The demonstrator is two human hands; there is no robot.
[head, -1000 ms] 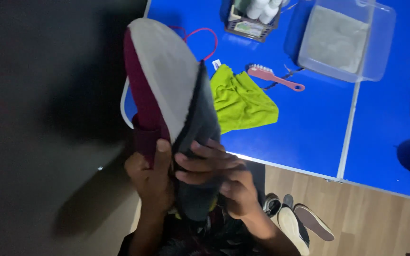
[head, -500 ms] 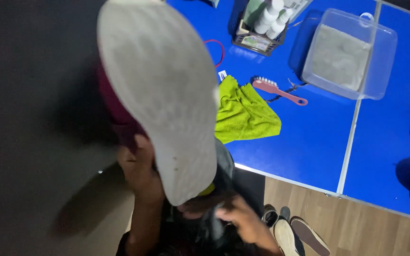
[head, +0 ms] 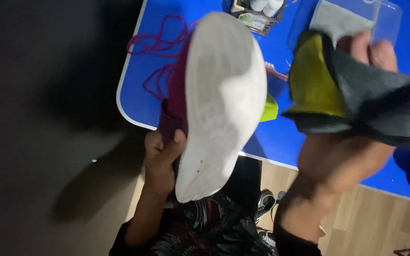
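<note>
Pointing toe-up, sole-out: shoe [head: 221,99] in left hand [head: 160,159].

A blue table [head: 309,137] is seen behind the grip. On it, beyond the grip, a small box of white containers [head: 257,12] and a clear plastic tub [head: 385,14] are placed. A lime cloth [head: 270,109] lies between. Wooden flooring [head: 371,218] and dark shoes [head: 264,204] are noted below.

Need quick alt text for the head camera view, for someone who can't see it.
The left hand holds a magenta shoe sole-up, while the right hand lifts a grey and yellow insole beside it, above a blue table with a clear tub.
</note>
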